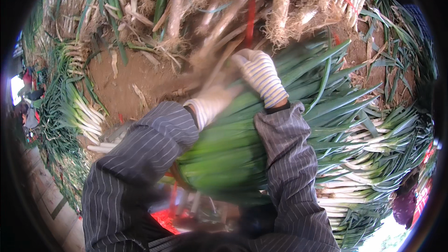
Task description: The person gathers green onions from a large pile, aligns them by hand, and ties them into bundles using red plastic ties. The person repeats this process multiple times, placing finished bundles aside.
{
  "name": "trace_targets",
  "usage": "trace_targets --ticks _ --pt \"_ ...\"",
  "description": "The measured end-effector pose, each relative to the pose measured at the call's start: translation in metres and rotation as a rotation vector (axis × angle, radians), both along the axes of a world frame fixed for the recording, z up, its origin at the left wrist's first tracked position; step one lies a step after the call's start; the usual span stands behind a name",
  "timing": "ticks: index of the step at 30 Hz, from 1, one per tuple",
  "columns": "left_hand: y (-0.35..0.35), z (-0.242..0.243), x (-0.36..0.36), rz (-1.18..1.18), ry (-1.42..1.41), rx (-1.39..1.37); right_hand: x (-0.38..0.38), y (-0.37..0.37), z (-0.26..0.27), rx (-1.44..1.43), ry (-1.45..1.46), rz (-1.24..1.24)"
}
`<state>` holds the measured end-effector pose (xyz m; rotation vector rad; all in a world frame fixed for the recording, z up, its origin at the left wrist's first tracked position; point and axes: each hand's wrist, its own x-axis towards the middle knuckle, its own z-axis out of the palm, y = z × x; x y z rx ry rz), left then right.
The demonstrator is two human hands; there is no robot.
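Observation:
A large bundle of long green onions [224, 147] lies across my lap, its leaves fanning out to the right beneath my right forearm. My left hand [213, 106], in a striped knit glove, rests at the bundle's far side and is blurred by motion; its fingers cannot be made out. Beyond it, my gloved right hand [257, 73] is curled at the upper edge of the leaves. A red plastic strip [250, 24] runs down to its fingertips, but whether they grip it is hidden. Blurred pale stalks [224, 28] with roots lie past both hands.
Rooted onion stalks [281, 10] are heaped along the far side over bare soil [119, 73]. A small onion bunch [87, 115] lies at left. Stacked onions [353, 175] line the right. Red plastic [164, 220] lies near my lap. A person [404, 199] is partly visible at far right.

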<state>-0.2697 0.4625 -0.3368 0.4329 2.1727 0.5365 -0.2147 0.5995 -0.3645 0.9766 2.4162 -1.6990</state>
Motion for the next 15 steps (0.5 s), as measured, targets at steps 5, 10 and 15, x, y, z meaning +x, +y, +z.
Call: trace_targets --ticks 5,10,15 --pt "0.021 -0.06 0.007 0.121 -0.121 0.07 0.0 0.002 -0.002 0.124 0.188 0.142" --pt "0.023 -0.066 -0.029 0.154 -0.507 0.169 0.0 0.023 -0.013 0.153 -0.201 0.233" --pt "0.054 -0.053 -0.054 -0.21 -0.181 -0.105 -0.005 0.03 -0.022 0.166 -0.318 0.193"
